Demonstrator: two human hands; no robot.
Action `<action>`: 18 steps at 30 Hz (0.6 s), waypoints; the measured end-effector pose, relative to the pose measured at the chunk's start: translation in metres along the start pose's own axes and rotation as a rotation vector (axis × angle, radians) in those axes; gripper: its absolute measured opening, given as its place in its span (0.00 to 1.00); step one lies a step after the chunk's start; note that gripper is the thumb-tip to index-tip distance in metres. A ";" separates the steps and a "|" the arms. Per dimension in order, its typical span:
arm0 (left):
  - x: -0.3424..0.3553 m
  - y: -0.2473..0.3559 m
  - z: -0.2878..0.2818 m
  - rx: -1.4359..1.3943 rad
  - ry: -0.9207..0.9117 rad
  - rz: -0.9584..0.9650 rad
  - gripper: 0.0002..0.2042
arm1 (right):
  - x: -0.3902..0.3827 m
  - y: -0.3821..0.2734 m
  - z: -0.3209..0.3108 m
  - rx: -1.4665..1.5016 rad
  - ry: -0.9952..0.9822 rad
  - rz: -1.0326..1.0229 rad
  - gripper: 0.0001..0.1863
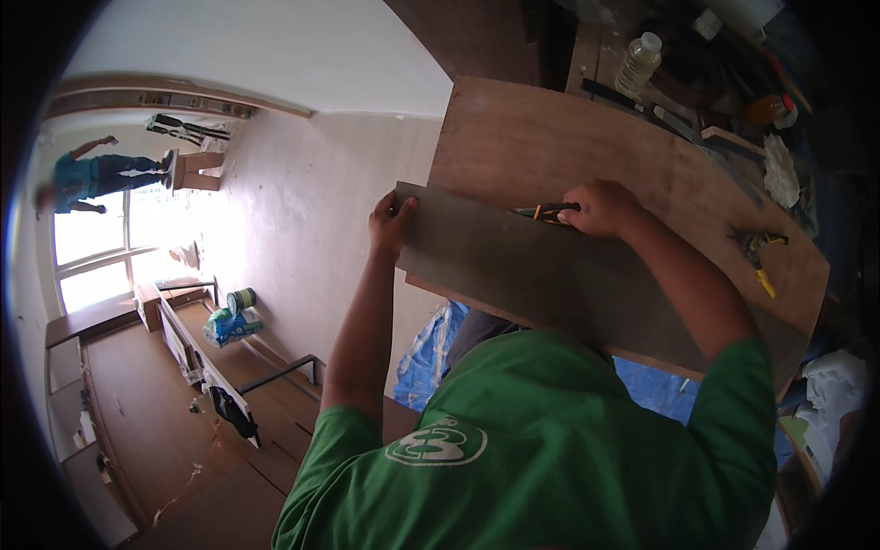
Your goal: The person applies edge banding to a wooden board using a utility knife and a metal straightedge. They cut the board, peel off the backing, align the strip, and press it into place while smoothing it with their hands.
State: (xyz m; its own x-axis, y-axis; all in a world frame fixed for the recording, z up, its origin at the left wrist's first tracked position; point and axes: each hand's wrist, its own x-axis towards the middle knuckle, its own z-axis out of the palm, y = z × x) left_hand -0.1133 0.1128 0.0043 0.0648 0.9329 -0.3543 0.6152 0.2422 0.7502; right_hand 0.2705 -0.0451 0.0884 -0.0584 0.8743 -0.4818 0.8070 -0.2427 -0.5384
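Over a wooden desk, a person in a green T-shirt is steadying a long grey-brown panel, the left hand pinching its left end between thumb and curled fingers while the right hand is closing around a dark hand tool with an orange part at the panel's far edge. The panel is lying slantwise along the near side of the desk, its left end jutting past the desk's left edge, so a hard push from the tool could be enough to tip or swivel it, with only that one pinch appearing to check it. The tool's working end is hiding from view, and whether it is biting squarely cannot be told; a shallow or crooked bite could be sending it skidding along the edge, perhaps toward the left hand, or chipping the panel's rim. To the right, yellow-handled pliers are resting loose on the desk, where a swinging panel or a straying right elbow could be knocking them toward the floor.
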 end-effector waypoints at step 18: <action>-0.078 0.031 0.076 0.664 -0.009 0.657 0.31 | 0.034 0.018 0.012 0.077 -0.043 -0.041 0.17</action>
State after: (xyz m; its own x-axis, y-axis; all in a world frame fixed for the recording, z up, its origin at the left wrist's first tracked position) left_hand -0.0392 0.0274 0.0126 0.5634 0.8259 0.0219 0.7758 -0.5380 0.3295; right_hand 0.2757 -0.0247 0.0542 -0.1166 0.8658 -0.4866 0.7558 -0.2405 -0.6090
